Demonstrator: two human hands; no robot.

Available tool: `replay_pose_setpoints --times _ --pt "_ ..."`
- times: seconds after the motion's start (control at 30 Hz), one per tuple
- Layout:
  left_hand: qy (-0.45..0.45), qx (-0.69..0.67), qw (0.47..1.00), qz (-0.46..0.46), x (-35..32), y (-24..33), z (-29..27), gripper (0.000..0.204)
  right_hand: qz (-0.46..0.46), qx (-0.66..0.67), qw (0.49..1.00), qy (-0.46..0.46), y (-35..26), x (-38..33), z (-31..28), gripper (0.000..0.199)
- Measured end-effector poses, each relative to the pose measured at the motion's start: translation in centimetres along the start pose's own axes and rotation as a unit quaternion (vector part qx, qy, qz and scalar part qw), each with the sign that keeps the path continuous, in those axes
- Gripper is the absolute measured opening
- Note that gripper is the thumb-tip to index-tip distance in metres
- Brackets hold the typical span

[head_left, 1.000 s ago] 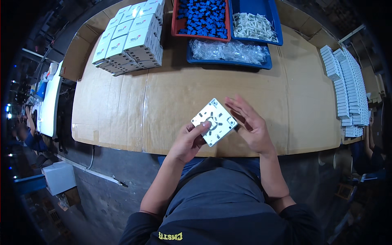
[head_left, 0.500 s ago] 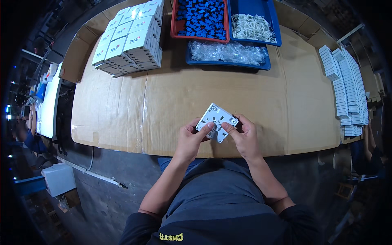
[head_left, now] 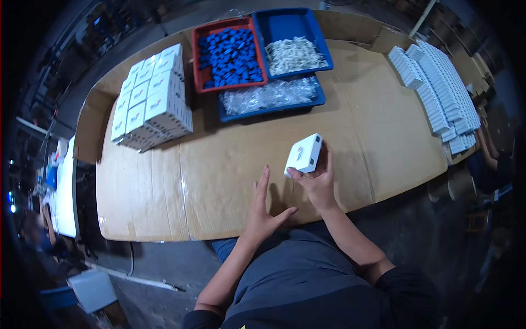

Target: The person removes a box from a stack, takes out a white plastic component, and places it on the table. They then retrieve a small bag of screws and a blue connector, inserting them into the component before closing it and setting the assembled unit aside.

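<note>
My right hand (head_left: 318, 181) grips a small white square plastic box (head_left: 302, 155) above the table, thumb on its near corner and fingers behind its right edge. Its smooth printed face is up, and a side with dark openings faces right. To the left, my left hand (head_left: 264, 205) is open and holds nothing, its thumb and fingers spread apart, a little away from the box. Both hands are over the near part of the cardboard-covered table (head_left: 235, 159).
A stack of white boxes (head_left: 145, 104) stands at the left. Behind are a red tray (head_left: 197, 60) of blue pieces, a blue tray (head_left: 287, 24) of white pieces and another blue tray (head_left: 268, 111) of clear plastic bags. Rows of white parts (head_left: 444, 90) line the right edge.
My left hand has let go of the box and opened. The box, in my right hand, has turned from its slotted face to its smooth printed face. The view has shifted too.
</note>
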State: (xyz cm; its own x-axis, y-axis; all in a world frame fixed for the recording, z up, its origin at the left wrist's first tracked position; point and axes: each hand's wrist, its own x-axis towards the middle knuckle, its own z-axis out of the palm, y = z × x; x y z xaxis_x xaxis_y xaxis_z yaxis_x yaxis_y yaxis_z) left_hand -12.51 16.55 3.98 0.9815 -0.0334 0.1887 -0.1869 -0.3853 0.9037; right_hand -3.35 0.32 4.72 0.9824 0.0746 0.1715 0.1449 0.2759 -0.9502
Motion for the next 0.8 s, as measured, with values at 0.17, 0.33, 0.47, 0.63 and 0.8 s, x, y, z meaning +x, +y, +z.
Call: replay_pose_setpoints --times 0.17,0.33,0.47,0.63,0.8 --pt "-0.047 0.053 0.997 -0.028 -1.0 -2.4 0.6 0.107 -0.218 -0.180 0.959 -0.023 -2.9 3.0 -3.9 0.097" --pt "-0.015 0.045 0.999 -0.023 -1.0 -2.4 1.2 0.104 -0.253 -0.214 0.941 -0.061 -4.0 3.4 -5.4 0.095" --pt "0.003 0.104 0.994 -0.021 -1.1 -2.4 1.4 0.101 -0.249 -0.281 0.926 -0.053 -5.4 3.2 -6.0 0.092" --pt "0.021 0.112 0.993 -0.022 -0.9 -3.3 2.2 0.092 -0.166 -0.366 0.914 -0.058 -7.4 1.6 -8.1 0.093" --pt "0.013 0.174 0.985 -0.013 -1.2 -2.5 2.4 0.073 0.021 -0.391 0.917 -0.075 -6.8 0.8 -11.8 0.094"
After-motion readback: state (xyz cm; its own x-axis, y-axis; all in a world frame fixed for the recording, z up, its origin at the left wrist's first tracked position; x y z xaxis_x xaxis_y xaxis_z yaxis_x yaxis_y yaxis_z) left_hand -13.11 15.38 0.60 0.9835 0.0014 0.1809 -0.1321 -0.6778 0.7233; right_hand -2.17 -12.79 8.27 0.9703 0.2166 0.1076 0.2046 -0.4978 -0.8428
